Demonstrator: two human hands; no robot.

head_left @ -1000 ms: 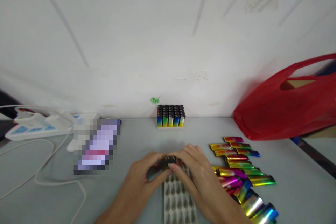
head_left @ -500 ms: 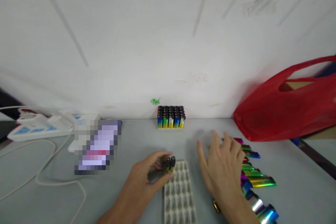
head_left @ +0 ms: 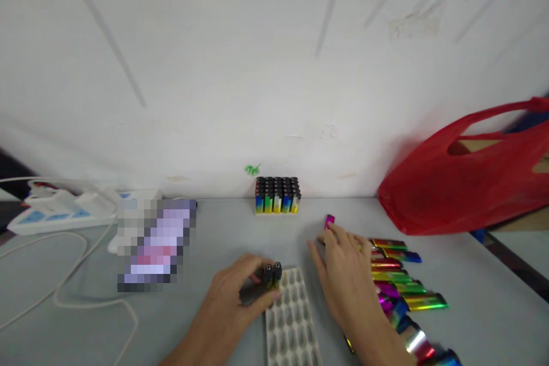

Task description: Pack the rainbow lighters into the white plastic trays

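My left hand (head_left: 240, 297) pinches two dark-topped lighters (head_left: 273, 275) side by side, upright, at the far left corner of a pale tray (head_left: 291, 320) with rows of hollows. To the tray's right, my right hand (head_left: 343, 274) is bent palm down, its thumb apart from the fingers. A magenta lighter (head_left: 329, 221) pokes out past its fingertips; the rest is hidden under the hand. Shiny coloured lighters (head_left: 401, 277) lie in a loose pile beside and partly beneath my right wrist.
A block of upright lighters (head_left: 278, 197) stands against the wall. At the right is a red bag (head_left: 463, 183). A power strip (head_left: 64, 211), a white cable (head_left: 94, 299) and a blurred-out phone (head_left: 158, 246) lie on the left.
My right hand has shifted left, away from the pile, and a magenta lighter now sits at its fingertips instead of among the others. My left hand still holds the two lighters.
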